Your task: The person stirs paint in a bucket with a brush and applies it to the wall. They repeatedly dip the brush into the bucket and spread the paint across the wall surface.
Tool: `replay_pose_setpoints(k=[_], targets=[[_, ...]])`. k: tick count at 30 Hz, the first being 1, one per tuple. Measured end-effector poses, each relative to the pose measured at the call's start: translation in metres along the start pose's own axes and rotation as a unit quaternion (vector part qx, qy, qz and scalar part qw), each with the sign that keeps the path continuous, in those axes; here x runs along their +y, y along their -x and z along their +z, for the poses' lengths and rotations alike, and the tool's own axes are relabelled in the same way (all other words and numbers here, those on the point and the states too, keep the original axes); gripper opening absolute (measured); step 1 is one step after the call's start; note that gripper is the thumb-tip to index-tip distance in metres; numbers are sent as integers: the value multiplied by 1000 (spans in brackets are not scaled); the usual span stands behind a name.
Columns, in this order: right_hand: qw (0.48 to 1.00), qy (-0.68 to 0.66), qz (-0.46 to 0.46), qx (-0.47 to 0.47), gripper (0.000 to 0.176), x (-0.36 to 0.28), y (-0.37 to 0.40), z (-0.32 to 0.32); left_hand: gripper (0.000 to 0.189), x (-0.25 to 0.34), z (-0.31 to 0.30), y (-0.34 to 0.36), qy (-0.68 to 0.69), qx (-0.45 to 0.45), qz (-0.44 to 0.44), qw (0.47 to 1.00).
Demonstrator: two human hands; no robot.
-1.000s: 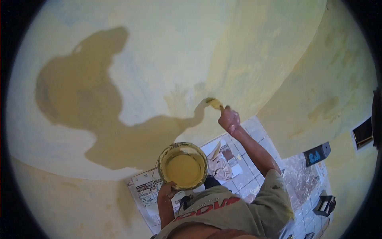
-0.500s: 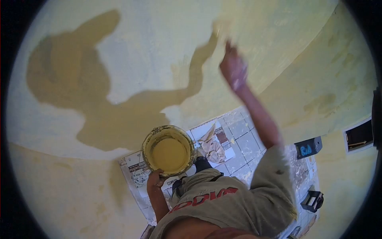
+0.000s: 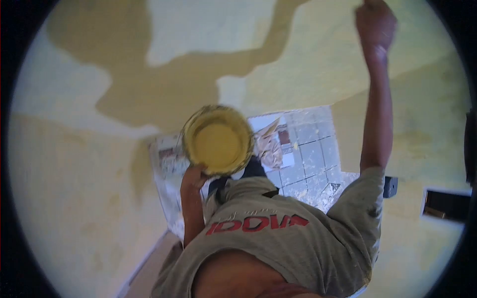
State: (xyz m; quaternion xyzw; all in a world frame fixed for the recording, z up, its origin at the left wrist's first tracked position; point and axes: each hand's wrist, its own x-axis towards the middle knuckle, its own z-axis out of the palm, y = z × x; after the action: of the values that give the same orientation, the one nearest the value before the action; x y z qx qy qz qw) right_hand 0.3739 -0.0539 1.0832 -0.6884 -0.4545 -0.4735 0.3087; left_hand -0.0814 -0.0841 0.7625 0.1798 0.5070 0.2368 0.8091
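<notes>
My left hand (image 3: 195,176) grips the near rim of a paint-smeared bucket (image 3: 242,130). Yellow paint (image 3: 218,144) fills the bottom of it, and the bucket's mouth faces up toward me. At the upper right, my right hand (image 3: 376,24) is raised in front of the pale yellow wall (image 3: 318,59), its fingers closed. What it holds lies past the top edge of the view; a blurred, pale paintbrush shape showed ahead of the fingers a moment ago. My shadow falls across the wall on the upper left.
Below is a paint-spattered tiled floor (image 3: 310,149), with printed cardboard (image 3: 171,161) and a crumpled pinkish sheet (image 3: 270,149) on it. A dark box (image 3: 391,186) stands beyond my right elbow. At the far right, the wall has a dark framed opening (image 3: 445,206).
My right hand has moved up and to the right, its arm straighter. The view has shifted, and the bucket appears higher, still in my left hand.
</notes>
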Motion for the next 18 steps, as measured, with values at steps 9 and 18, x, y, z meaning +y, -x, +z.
replay_pose_setpoints(k=[9,18], targets=[[712,-313,212,-592,23,-160,219,-61,42,14,-1,10,-116,35,-20,992],[698,-307,181,-622,26,-218,286,-67,45,13,-1,30,-101,-2,48,994]])
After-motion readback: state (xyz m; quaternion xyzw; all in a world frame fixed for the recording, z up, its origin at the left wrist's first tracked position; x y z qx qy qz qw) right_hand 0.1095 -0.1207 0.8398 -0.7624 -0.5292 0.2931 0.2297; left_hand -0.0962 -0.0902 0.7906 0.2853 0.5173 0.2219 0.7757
